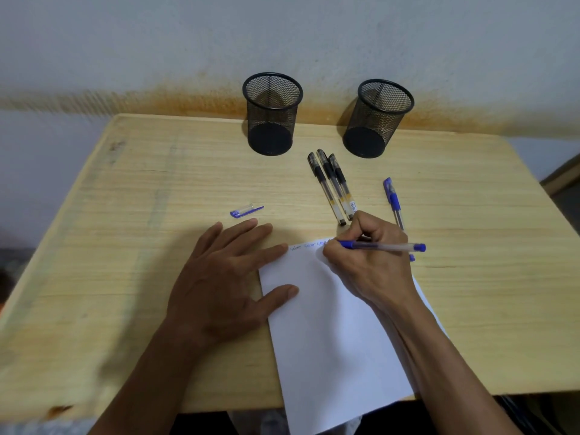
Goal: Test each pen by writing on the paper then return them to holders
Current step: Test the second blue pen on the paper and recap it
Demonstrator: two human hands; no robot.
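The right hand (370, 262) grips a blue pen (381, 246), fingers curled round its front part, tip down on the far edge of the white paper (332, 340), where a short line of blue writing runs along the top margin. The pen's barrel points right, out past the knuckles. The left hand (226, 277) lies flat with fingers spread, the forefinger and thumb resting on the paper's left edge, the other fingers on the bare wooden table (125, 246). The paper lies at a slant, and its near end overhangs the table's near edge. A loose blue pen cap (246, 211) lies just beyond the left fingertips, apart from them. Three black pens (332, 186) lie side by side, touching, capped ends far and their near ends just beside the right hand's knuckles. Another blue pen (394, 202) lies to their right, capped, its lower part hidden behind the right hand. Two black mesh holders stand at the far edge against the wall: the left holder (272, 114) and the right holder (378, 119), well apart from each other, no pens showing in either. The left half of the table holds only the left hand and cap; a wide bare strip also runs along the right side out to the table's right edge.
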